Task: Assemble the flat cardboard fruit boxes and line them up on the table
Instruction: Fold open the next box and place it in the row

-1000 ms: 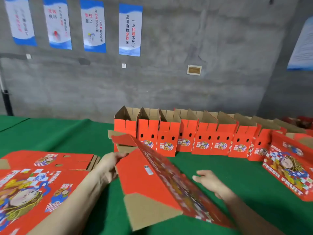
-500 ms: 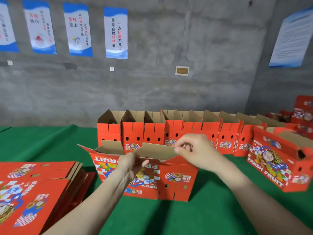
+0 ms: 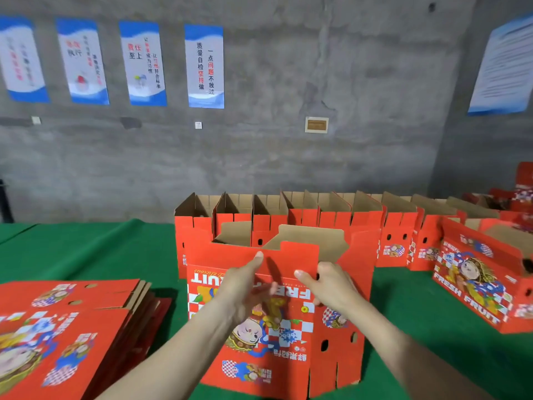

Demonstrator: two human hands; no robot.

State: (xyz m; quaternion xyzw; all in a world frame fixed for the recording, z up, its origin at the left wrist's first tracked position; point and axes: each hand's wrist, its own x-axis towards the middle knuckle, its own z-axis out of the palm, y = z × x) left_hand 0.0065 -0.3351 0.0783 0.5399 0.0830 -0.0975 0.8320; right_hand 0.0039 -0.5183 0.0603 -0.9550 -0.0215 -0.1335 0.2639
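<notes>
Inspection note: the box [image 3: 277, 342] stands upright on the green table [image 3: 86, 249], dead ahead of me and against both hands, its broad printed face toward me (print upside down) and its open end up.

1. My left hand [image 3: 242, 290] lies flat on that face, fingers straight, the forefinger reaching up onto the red top flap [image 3: 291, 255].
2. My right hand [image 3: 334, 290] sits at the box's right corner, thumb laid on the front. Its other fingers are hidden, so I cannot tell whether they grip.
3. The row of assembled boxes [image 3: 366, 223] runs left to right just behind the box. Contact cannot be judged.

Judgement: the row's free end lies to the left, so the left hand is nearer it.
</notes>
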